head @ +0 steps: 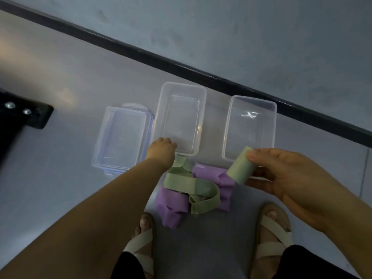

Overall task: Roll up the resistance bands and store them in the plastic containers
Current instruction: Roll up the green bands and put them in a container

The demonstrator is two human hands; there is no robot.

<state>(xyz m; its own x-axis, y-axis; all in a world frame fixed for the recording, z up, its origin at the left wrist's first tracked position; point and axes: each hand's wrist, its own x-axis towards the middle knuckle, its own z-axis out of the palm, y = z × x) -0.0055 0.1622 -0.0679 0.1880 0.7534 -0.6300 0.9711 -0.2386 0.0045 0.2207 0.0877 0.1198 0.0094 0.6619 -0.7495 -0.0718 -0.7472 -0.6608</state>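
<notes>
Pinching rolled green band, R fingers; L fingers on mid container near rim, grip unclear.

Rolled band showing pale sage green, loose band lying in the same plain green, crumpled bands glowing lilac purple, containers looking clear and colourless, lid showing blue clips, floor reading flat grey, skirting running black, sandals showing cream straps.

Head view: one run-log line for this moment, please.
right hand: holds rolled green band | left hand: at near rim of middle container, grip unclear | unrolled on floor: loose green band, purple bands
</notes>
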